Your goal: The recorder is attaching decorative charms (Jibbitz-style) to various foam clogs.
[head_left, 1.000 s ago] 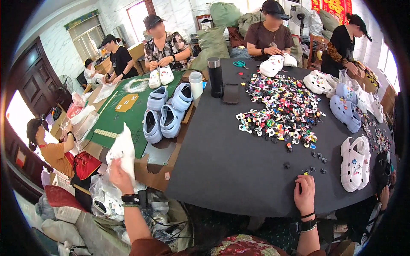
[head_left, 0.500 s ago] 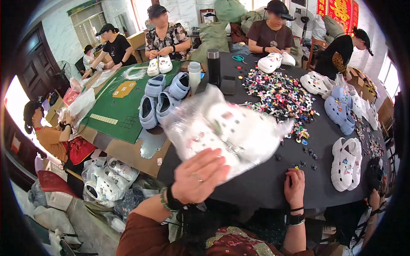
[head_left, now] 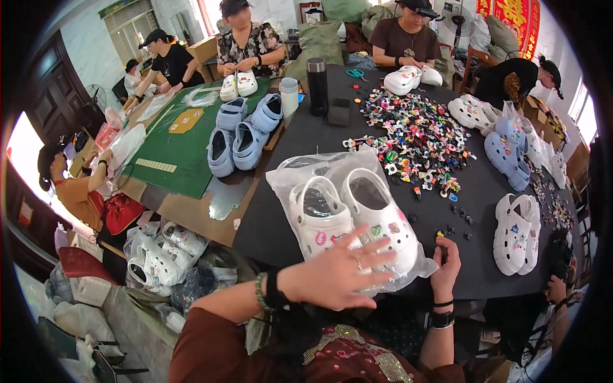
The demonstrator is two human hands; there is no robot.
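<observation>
A pair of white clogs (head_left: 322, 223) with colourful charms lies inside a clear plastic bag (head_left: 285, 177) on the dark table in front of me. Their heel openings point away from me, their toes toward me. My left hand (head_left: 338, 273) is open, fingers spread, over the toe end of the bag. Under its palm the front of the clogs is partly hidden. To the right of the bag, my right hand (head_left: 447, 265) has loosely curved fingers and its thumb held apart. A corner of the bag reaches its thumb side; no grip on it shows.
Beyond the bag spreads a heap of small charms (head_left: 415, 137). Blue clogs (head_left: 235, 142), a black flask (head_left: 317, 87) and a dark phone (head_left: 338, 112) stand behind it. White clogs (head_left: 516, 235) rest at right. Several co-workers sit around the tables.
The bagged clogs, raised and tilted before, now lie on the table nearer me, turned so their openings show. My left hand has spread its fingers and shifted right. My right hand has uncurled somewhat.
</observation>
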